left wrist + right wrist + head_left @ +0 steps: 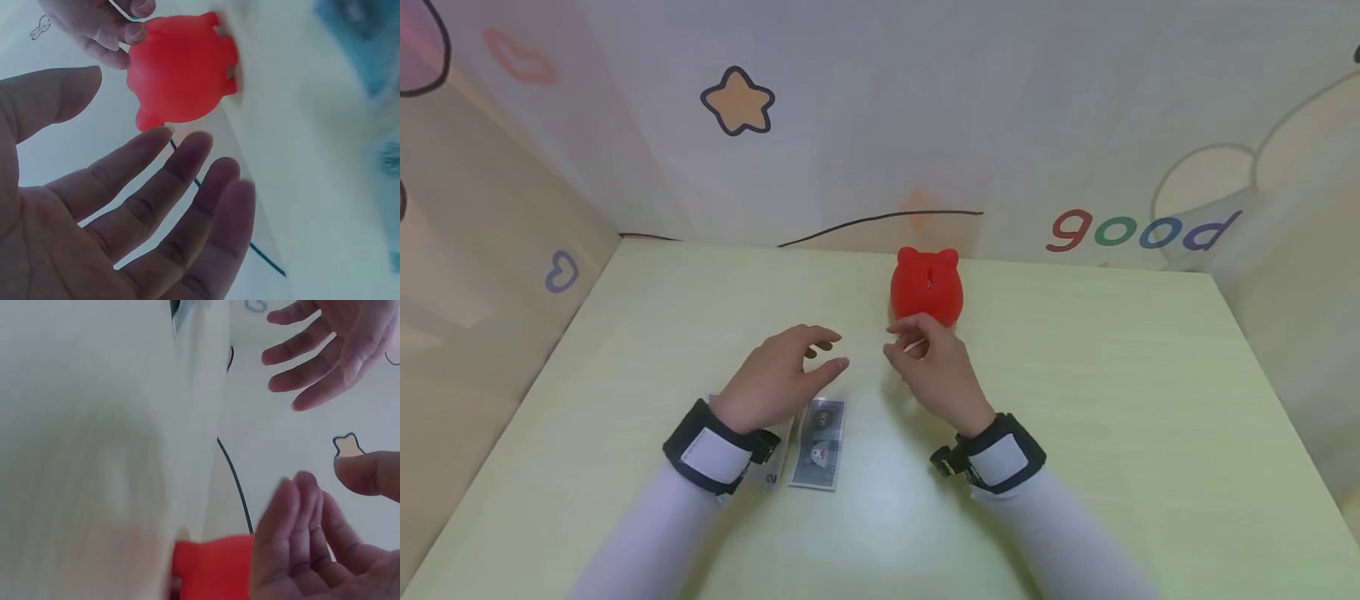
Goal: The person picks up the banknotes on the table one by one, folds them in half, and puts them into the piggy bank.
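A red piggy bank (927, 283) with a coin slot on top stands at the back of the table. My right hand (942, 372) hovers just in front of it, fingers loosely bent; in the right wrist view a gap shows between thumb (369, 474) and fingers (300, 531), with nothing held. To its left my left hand (775, 375) is in the air, fingers spread and palm bare in the left wrist view. Below this hand lie a banknote (818, 446) with a portrait and another note (767, 471), partly hidden by the wrist.
The pale table (1112, 400) meets a light backdrop (880, 108) right behind the piggy bank. Printed on the backdrop are a star (737, 101) and coloured letters (1142, 232). Cloth-like walls close off both sides. Each wrist wears a black strap with a small camera.
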The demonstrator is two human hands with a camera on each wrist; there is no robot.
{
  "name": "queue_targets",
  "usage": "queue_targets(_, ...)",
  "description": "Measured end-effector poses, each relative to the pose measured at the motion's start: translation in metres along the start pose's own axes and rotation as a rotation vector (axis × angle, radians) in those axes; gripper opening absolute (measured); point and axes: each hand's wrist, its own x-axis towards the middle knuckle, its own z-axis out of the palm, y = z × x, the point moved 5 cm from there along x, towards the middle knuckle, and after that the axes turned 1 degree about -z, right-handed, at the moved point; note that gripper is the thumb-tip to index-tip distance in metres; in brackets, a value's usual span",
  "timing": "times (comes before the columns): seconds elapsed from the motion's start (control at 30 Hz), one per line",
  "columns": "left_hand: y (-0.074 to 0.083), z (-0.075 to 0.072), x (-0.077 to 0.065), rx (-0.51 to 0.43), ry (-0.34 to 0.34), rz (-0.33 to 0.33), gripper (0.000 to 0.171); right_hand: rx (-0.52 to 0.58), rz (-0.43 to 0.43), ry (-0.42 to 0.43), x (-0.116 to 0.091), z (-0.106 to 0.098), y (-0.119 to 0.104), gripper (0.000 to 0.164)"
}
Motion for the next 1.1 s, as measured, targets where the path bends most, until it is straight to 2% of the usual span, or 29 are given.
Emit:
queue_targets(0.2,-0.017,0.006,-0.02,-0.056,-0.036,-0.031,0.049,0.068,0.075,-0.188,-0.008,0.026,0.002,0.033)
queue_targets(0.37,-0.027,0.011,-0.031,-0.115,-0.059,-0.049,0.048,0.078,0.097,-0.287,-0.014,0.046,0.005,0.028)
queue_targets(0.53,-0.03,0.015,-0.034,-0.168,-0.073,-0.034,0.048,0.089,0.09,-0.36,-0.02,0.057,0.006,0.025)
queue_targets(0.83,-0.029,0.022,-0.031,-0.224,-0.09,-0.003,0.047,0.094,0.05,-0.388,-0.027,0.067,0.006,0.02)
queue_targets(1.1,-0.027,0.025,-0.03,-0.25,-0.098,-0.016,0.046,0.136,0.045,-0.378,-0.027,0.067,0.008,0.025)
